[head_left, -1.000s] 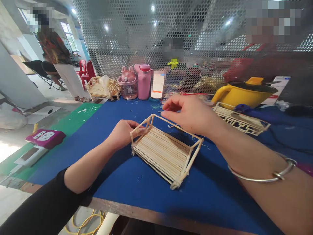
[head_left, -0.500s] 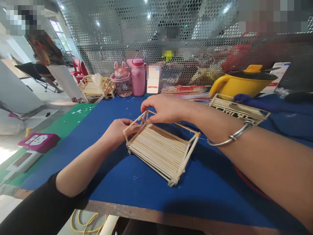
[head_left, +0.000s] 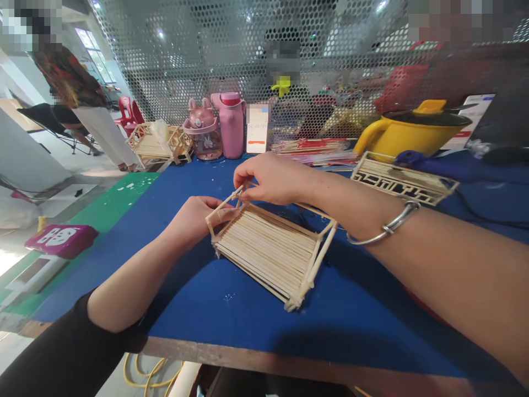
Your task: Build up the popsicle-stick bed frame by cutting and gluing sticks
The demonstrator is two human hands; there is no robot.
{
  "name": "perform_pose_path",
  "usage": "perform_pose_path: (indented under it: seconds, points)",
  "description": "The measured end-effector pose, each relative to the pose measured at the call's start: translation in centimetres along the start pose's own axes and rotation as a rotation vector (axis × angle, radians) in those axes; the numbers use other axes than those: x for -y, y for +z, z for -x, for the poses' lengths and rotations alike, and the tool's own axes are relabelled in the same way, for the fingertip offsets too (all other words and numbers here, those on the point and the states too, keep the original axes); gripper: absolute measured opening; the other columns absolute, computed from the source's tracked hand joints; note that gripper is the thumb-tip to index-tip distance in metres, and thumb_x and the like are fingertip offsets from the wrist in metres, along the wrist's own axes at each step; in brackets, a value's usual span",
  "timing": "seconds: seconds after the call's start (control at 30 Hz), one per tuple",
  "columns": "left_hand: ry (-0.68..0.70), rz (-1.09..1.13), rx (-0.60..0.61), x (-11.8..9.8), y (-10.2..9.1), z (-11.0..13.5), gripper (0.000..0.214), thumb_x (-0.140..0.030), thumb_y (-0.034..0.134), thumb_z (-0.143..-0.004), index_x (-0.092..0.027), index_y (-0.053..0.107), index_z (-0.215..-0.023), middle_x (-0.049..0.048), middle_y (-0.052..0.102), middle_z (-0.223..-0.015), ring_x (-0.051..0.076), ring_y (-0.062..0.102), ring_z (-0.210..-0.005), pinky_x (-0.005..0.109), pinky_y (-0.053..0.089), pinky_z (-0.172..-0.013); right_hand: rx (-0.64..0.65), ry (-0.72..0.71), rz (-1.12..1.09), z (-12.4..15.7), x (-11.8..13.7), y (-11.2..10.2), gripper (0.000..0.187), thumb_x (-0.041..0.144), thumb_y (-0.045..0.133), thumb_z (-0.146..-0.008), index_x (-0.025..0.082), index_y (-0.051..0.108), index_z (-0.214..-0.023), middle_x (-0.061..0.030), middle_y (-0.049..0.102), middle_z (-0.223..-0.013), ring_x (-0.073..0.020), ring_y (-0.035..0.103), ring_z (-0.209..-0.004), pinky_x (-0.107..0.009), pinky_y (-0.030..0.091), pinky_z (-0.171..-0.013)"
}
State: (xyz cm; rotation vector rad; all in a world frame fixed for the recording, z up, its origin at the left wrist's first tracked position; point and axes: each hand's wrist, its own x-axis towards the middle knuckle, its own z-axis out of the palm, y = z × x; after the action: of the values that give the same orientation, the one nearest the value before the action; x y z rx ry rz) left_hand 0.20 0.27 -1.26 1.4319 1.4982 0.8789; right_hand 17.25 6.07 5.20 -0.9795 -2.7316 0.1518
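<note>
A small frame built of thin wooden sticks (head_left: 268, 242), with a slatted floor and raised side rails, rests at a slant on the blue tabletop (head_left: 185, 298). My left hand (head_left: 198, 218) grips its far left side, thumb and fingers closed around the rail there. From above, my right hand (head_left: 268, 179) pinches the far left corner post, and its fingertips meet the upper rail. The far edge of the frame is partly hidden behind my right hand and forearm. A silver bangle (head_left: 388, 229) circles my right wrist.
Behind stand a pink bottle (head_left: 231, 127), a rabbit-eared jar (head_left: 203, 132), a phone (head_left: 257, 132) and a yellow pot (head_left: 409, 135). Another stick piece (head_left: 405, 179) lies right, beside a blue-handled tool (head_left: 425, 162). A second stick model (head_left: 159, 146) and purple box (head_left: 61, 240) sit left. A person (head_left: 78, 94) stands beyond.
The view has shifted slightly, so most things sit a little higher and further left. Both hands keep their hold on the stick frame's corner, with only slight finger movement.
</note>
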Motion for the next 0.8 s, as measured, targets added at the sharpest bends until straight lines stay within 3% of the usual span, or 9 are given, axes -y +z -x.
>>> perform_pose_path:
  seconds: [0.37,0.6,0.8]
  points:
    - [0.020,-0.119,0.009,-0.2,-0.3,0.1,0.042,-0.052,0.066,-0.067,-0.015,0.072,-0.085,0.0061,0.070,-0.071,0.015,0.057,-0.057,0.024,0.037,-0.051,-0.018,-0.001,-0.022,0.2,0.1,-0.1,0.014,0.022,0.065,-0.069,0.016,0.069,-0.081,-0.0012,0.065,-0.075,-0.0138,0.055,-0.070,-0.025,0.035,-0.058]
    - [0.052,-0.139,-0.043,0.2,-0.1,-0.2,0.037,-0.049,0.069,-0.064,-0.014,0.071,-0.076,0.0017,0.065,-0.061,0.012,0.050,-0.051,0.022,0.033,-0.048,-0.023,0.005,-0.054,0.4,-0.3,-0.2,0.020,0.025,0.064,-0.069,0.016,0.068,-0.086,-0.0027,0.065,-0.080,-0.0144,0.055,-0.071,-0.026,0.036,-0.059]
    - [0.043,-0.115,-0.017,-0.1,0.0,-0.1,0.035,-0.046,0.068,-0.064,-0.013,0.071,-0.074,0.0012,0.063,-0.059,0.011,0.047,-0.049,0.023,0.032,-0.047,-0.185,-0.002,-0.128,1.8,-0.7,-1.5,0.026,0.032,0.062,-0.070,0.016,0.064,-0.091,-0.0042,0.066,-0.087,-0.0155,0.057,-0.078,-0.026,0.042,-0.067]
